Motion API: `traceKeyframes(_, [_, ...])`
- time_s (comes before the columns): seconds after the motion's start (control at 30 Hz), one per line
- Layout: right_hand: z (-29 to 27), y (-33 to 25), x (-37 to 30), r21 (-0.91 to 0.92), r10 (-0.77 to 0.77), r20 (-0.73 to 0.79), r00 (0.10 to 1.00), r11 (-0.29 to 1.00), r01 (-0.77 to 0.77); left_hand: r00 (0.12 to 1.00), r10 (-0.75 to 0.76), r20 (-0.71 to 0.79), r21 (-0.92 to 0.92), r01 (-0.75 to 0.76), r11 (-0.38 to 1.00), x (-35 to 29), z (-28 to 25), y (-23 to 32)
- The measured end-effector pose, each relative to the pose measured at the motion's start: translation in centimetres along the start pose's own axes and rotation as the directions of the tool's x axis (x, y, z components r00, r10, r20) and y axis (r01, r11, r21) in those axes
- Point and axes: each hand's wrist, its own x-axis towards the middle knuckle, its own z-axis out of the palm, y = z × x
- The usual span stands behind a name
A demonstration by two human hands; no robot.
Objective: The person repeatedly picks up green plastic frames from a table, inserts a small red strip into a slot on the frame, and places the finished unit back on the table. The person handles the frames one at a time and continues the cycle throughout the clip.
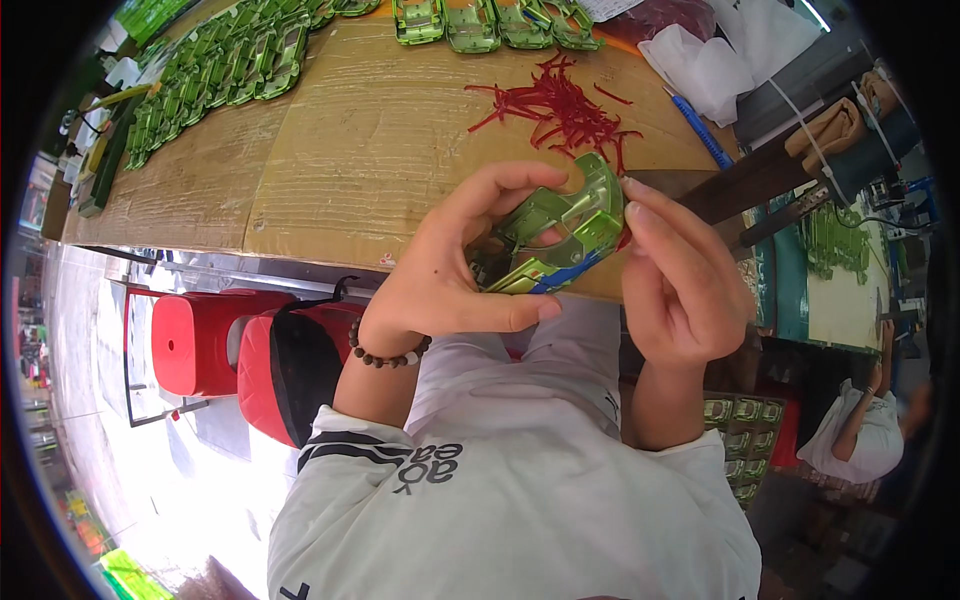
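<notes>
My left hand (430,260) grips a translucent green toy car body shell (575,222) with blue and yellow marks along its side. Its thumb lies under the near side and its fingers curl over the far side. At the right end of the shell, my right hand (685,285) has its thumb and forefinger pinched together, touching or nearly touching the edge. A bit of red shows by those fingertips, probably a small red strip, mostly hidden. Beyond the shell, a loose pile of thin red strips (570,105) lies on the cardboard-covered table (340,150).
Rows of green car shells (225,65) cover the far left, with more shells (495,25) at the back. A blue knife or pen (700,130) lies near a white plastic bag (690,65). Red stools (190,340) stand left. Another person (860,430) works at far right.
</notes>
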Motion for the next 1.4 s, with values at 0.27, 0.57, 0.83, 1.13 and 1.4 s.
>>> traceKeyframes(0.27, [0.7, -1.1, -0.8, 0.317, 0.347, -0.081, 0.934, 0.898, -0.306, 1.000, -0.019, 0.008, 0.007, 0.019, 1.000, 0.2, 0.2, 0.0])
traceKeyframes(0.57, [-3.7, -0.5, -0.3, 0.553, 0.022, -0.058, 0.998, 0.833, 0.014, 0.879, -0.262, 0.399, -0.610, 0.468, 0.639, -1.4, 1.9, 0.9])
traceKeyframes(0.83, [-3.8, -0.2, -1.4, 0.828, -0.036, 0.121, 0.992, 0.555, -0.081, 0.656, -0.013, 0.755, -0.656, 0.755, 0.012, -3.3, 4.7, -4.0])
traceKeyframes(1.13, [-4.0, -0.1, -1.6, 0.868, -0.106, 0.108, 0.989, 0.494, -0.042, 0.649, 0.022, 0.760, -0.650, 0.760, 0.020, -3.9, 5.6, -4.7])
traceKeyframes(1.4, [-3.5, 1.1, -2.3, 0.911, -0.175, 0.091, 0.980, 0.413, -0.010, 0.637, 0.003, 0.771, -0.637, 0.771, 0.000, -3.9, 5.9, -4.9])
